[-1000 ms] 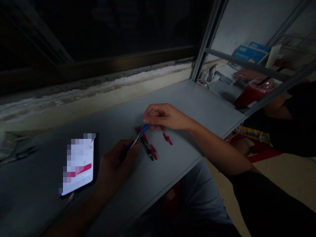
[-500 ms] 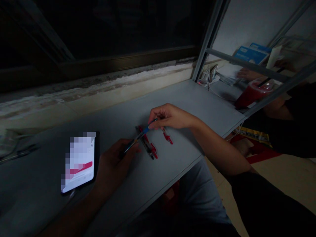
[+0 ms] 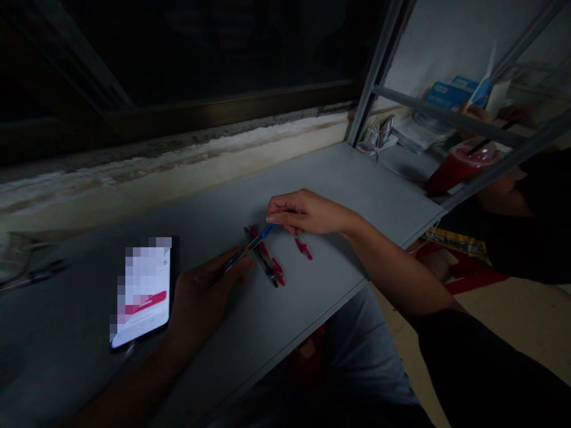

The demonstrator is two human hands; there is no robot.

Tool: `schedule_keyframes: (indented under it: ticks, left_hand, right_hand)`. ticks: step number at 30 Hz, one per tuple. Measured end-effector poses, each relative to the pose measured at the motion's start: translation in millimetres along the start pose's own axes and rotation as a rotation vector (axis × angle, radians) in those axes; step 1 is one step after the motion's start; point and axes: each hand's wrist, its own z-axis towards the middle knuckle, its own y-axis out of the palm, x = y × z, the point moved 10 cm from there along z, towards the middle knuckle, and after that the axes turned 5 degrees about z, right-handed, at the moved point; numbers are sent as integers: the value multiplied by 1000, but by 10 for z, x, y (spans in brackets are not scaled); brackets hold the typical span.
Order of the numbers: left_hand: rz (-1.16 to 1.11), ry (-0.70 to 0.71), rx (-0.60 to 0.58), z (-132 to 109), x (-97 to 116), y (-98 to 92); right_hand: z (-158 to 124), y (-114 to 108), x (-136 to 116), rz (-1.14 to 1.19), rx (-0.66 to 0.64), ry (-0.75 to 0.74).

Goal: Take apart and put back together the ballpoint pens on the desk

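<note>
The left hand (image 3: 207, 291) has a closed grip around the lower end of a blue ballpoint pen (image 3: 253, 245) — the right hand's fingertips (image 3: 273, 218) pinch its upper end. Held from both ends, the pen seems kept steady, raised just above two red-and-black pens (image 3: 265, 264) on the grey tabletop (image 3: 348, 178).

The held pen (image 3: 250, 248) has a glossy clear-plastic barrel with a blue grip, and the pens (image 3: 265, 267) lying nearby are shiny plastic too. The table (image 3: 348, 178) is smooth, matt laminate, the far ledge (image 3: 200, 141) rough, flaking plaster, and the shelf uprights (image 3: 377, 77) painted metal.
</note>
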Motion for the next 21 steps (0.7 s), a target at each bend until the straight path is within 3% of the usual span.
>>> schedule_keyframes:
  ticks: [3, 7, 9, 15, 21]
  left_hand:
    - [24, 48, 32, -4, 20, -22]
    - [75, 88, 56, -50, 27, -26]
    - [78, 230, 54, -111, 148, -10]
    - [136, 867, -74, -525, 629, 192]
    - [166, 1059, -62, -713, 758, 240]
  right_hand:
    - [-4, -12, -41, 31, 26, -14]
    - [23, 17, 100, 213, 33, 86]
    - [47, 12, 167, 332, 56, 117]
    - [92, -20, 178, 520, 128, 65]
    - [103, 196, 216, 601, 60, 91]
